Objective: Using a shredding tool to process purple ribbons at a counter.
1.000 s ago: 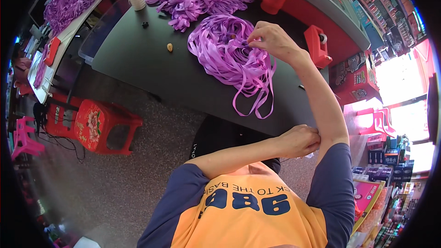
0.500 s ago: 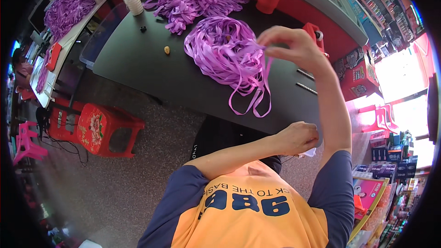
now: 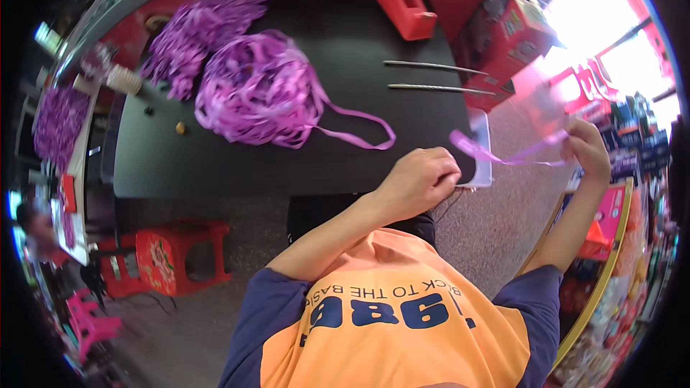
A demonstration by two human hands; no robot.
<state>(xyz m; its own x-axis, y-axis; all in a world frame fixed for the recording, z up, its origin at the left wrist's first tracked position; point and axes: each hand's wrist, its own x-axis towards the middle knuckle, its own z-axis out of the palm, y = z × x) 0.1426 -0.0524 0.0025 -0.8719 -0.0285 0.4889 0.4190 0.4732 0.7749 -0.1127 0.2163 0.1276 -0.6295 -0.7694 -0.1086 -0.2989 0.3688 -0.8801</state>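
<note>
My right hand [image 3: 589, 149] is out past the table's right end, its fingers pinched on a purple ribbon strap [image 3: 512, 156] that trails leftward, blurred, to above the table corner. Just over the table's front edge is my left hand [image 3: 425, 178], closed in a fist. Thin dark strands show beneath it, but what its fingers hold is hidden. On the black table [image 3: 359, 36] lies a big tangled heap of purple ribbon straps [image 3: 251, 93]. One loop from it reaches toward my left hand. A second purple heap [image 3: 198, 29] lies behind it.
Two metal rods [image 3: 438, 89] lie right of the heap, below a red tape dispenser [image 3: 406, 8]. A clear plastic bin [image 3: 483, 145] sits at the table's right end. A red stool [image 3: 176, 255] stands front left. Stocked shelves [image 3: 632, 259] line the right side.
My right hand has gone from the heap out to the right, taking a purple ribbon strap with it. My left hand stays closed near the table edge. The view has turned rightward.
</note>
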